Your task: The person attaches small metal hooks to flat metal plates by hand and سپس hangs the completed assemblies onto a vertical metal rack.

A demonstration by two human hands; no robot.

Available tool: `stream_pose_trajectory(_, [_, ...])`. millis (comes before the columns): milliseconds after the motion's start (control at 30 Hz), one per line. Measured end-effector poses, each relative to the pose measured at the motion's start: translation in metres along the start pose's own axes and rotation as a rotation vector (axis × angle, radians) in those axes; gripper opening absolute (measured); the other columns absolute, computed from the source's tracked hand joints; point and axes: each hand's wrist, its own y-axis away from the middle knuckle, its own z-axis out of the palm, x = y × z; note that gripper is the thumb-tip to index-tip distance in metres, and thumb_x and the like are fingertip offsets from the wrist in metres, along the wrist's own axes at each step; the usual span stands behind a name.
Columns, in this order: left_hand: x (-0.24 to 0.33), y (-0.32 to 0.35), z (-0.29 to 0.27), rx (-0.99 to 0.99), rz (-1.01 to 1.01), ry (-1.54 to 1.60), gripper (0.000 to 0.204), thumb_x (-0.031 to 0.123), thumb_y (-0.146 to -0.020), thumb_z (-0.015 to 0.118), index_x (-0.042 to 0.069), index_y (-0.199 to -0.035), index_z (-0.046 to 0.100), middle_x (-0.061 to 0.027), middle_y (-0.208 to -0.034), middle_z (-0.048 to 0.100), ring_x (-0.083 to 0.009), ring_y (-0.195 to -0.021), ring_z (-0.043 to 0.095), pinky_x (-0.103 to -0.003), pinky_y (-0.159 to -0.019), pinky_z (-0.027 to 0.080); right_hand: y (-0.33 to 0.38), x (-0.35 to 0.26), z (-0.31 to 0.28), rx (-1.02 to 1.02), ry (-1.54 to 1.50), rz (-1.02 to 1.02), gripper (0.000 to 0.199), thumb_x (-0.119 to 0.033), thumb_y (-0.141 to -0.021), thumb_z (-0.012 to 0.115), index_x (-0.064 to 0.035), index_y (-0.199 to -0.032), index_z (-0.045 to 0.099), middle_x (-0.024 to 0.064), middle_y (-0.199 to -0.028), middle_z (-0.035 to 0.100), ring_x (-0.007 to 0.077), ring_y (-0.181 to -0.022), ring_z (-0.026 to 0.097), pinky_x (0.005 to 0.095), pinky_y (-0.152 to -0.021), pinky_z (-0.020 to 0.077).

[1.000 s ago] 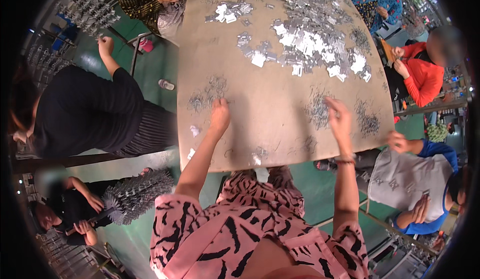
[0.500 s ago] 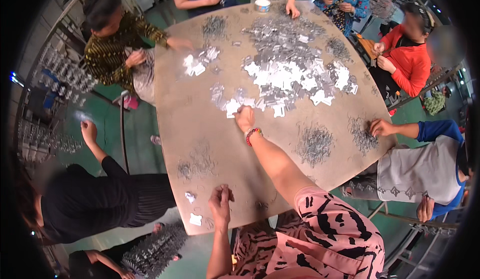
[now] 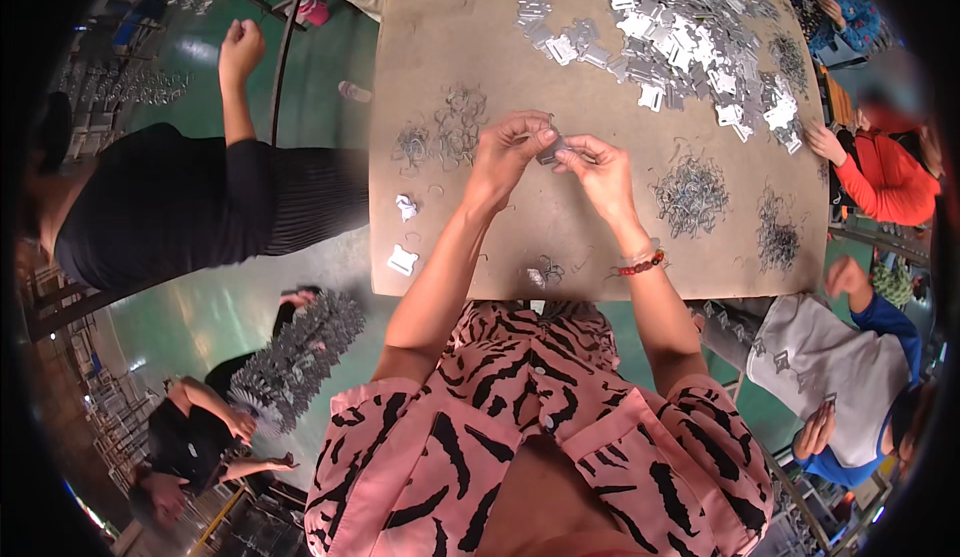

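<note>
Above the near part of the brown table my two hands meet fingertip to fingertip. My right hand [image 3: 602, 172] pinches a small flat grey metal plate [image 3: 549, 155], largely hidden by the fingers. My left hand [image 3: 508, 157] is closed in a pinch against the plate's left side; what it holds is too small to make out. Left of my left hand lie loose thin wire hooks [image 3: 460, 125]. A larger heap of wire hooks [image 3: 690, 195] spreads to the right of my right hand. Beyond my hands is a wide pile of flat metal plates [image 3: 680, 42].
On the table's [image 3: 590, 257] left edge lie a crumpled white scrap [image 3: 405, 207] and a single plate [image 3: 402, 260]. More hooks [image 3: 778, 232] lie near the right edge. A person in black [image 3: 165, 207] is at my left; people in grey-blue [image 3: 830, 347] and red [image 3: 890, 177] are at right.
My right hand has come back from the plate pile with a plate and now meets my left hand. The view has shifted nearer to me.
</note>
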Motion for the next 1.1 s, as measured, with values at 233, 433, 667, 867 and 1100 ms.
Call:
stream_pose_trajectory(233, [0.000, -0.026, 0.003, -0.028, -0.095, 0.079, 0.017, 0.016, -0.081, 0.063, 0.001, -0.089, 0.063, -0.0075, -0.101, 0.058, -0.0150, -0.087, 0.054, -0.030, -0.079, 0.042, -0.011, -0.021, 0.005, 0.106, 0.044, -0.026, 0.015, -0.001, -0.079, 0.061, 0.0050, -0.092, 0.061, 0.0102, -0.079, 0.065, 0.0135, -0.065, 0.063, 0.0225, -0.059, 0.0476])
stream_pose_trajectory(433, [0.006, -0.027, 0.015, 0.020, -0.228, 0.467, 0.017, 0.015, -0.083, 0.061, 0.001, -0.091, 0.060, -0.0039, -0.083, 0.060, -0.0106, -0.076, 0.053, -0.025, -0.069, 0.043, -0.021, -0.038, -0.006, -0.009, 0.006, -0.015, 0.014, -0.002, -0.078, 0.061, 0.0043, -0.091, 0.062, 0.0099, -0.077, 0.065, 0.0128, -0.065, 0.062, 0.0228, -0.059, 0.0476])
stream_pose_trajectory(667, [0.008, -0.039, 0.037, 0.084, -0.013, 0.158, 0.014, 0.014, -0.083, 0.061, 0.002, -0.089, 0.060, -0.0024, -0.083, 0.060, -0.0092, -0.073, 0.052, -0.023, -0.068, 0.041, -0.029, -0.059, -0.032, -0.098, 0.100, 0.066, 0.013, -0.003, -0.077, 0.063, 0.0022, -0.088, 0.062, 0.0065, -0.076, 0.064, 0.0105, -0.062, 0.059, 0.0232, -0.057, 0.0474])
stream_pose_trajectory(867, [0.025, -0.039, 0.051, 0.069, -0.025, 0.012, 0.012, 0.012, -0.084, 0.059, 0.000, -0.089, 0.060, -0.0050, -0.086, 0.062, -0.0111, -0.079, 0.056, -0.023, -0.072, 0.044, -0.048, -0.048, -0.085, -0.173, 0.162, 0.048, 0.024, -0.016, -0.077, 0.067, -0.0003, -0.095, 0.064, 0.0072, -0.084, 0.065, 0.0108, -0.071, 0.059, 0.0253, -0.062, 0.0489])
stream_pose_trajectory(1100, [0.022, -0.030, 0.056, 0.024, 0.241, -0.264, 0.006, 0.005, -0.081, 0.060, 0.001, -0.085, 0.061, -0.0075, -0.087, 0.063, -0.0143, -0.083, 0.059, -0.028, -0.076, 0.047, -0.126, 0.081, -0.172, 0.086, 1.250, -0.345, 0.042, 0.004, -0.074, 0.052, 0.0030, -0.116, 0.047, 0.0179, -0.122, 0.045, 0.0339, -0.112, 0.043, 0.0373, -0.097, 0.0367])
